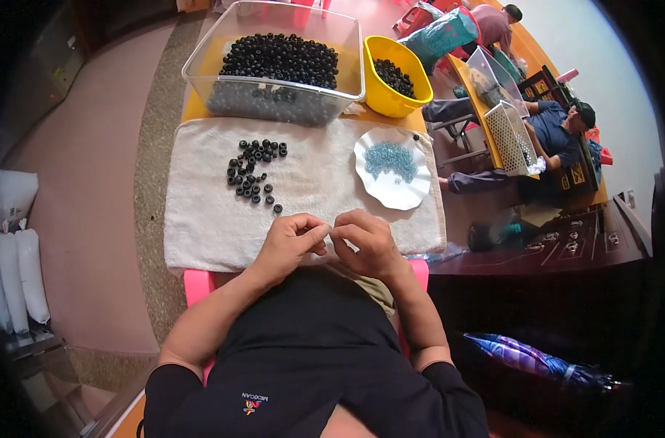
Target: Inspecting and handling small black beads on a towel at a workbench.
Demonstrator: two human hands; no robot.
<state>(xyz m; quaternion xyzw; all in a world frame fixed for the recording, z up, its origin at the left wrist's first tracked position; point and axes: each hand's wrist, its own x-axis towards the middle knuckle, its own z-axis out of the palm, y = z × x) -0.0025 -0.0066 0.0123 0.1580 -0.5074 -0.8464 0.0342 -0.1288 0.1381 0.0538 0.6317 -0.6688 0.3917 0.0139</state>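
My left hand (294,244) and my right hand (369,242) meet over the near edge of a white towel (201,226), both with fingers pinched together. Whatever lies between the fingertips is too small or hidden to make out. Just beyond my left hand, several small round black parts with holes (256,164) lie loose on the cloth, one close to my knuckles. Past my right hand, a white wavy-edged plate (412,191) carries a heap of tiny light-blue translucent pieces (391,162). A single black part (416,137) sits by the plate's far rim.
A clear plastic bin (347,80) full of black parts stands behind the towel, beside a yellow tub (376,77) with more of them. On the right, another person (555,139) sits near a white perforated basket (509,139). A folded umbrella (536,359) lies lower right.
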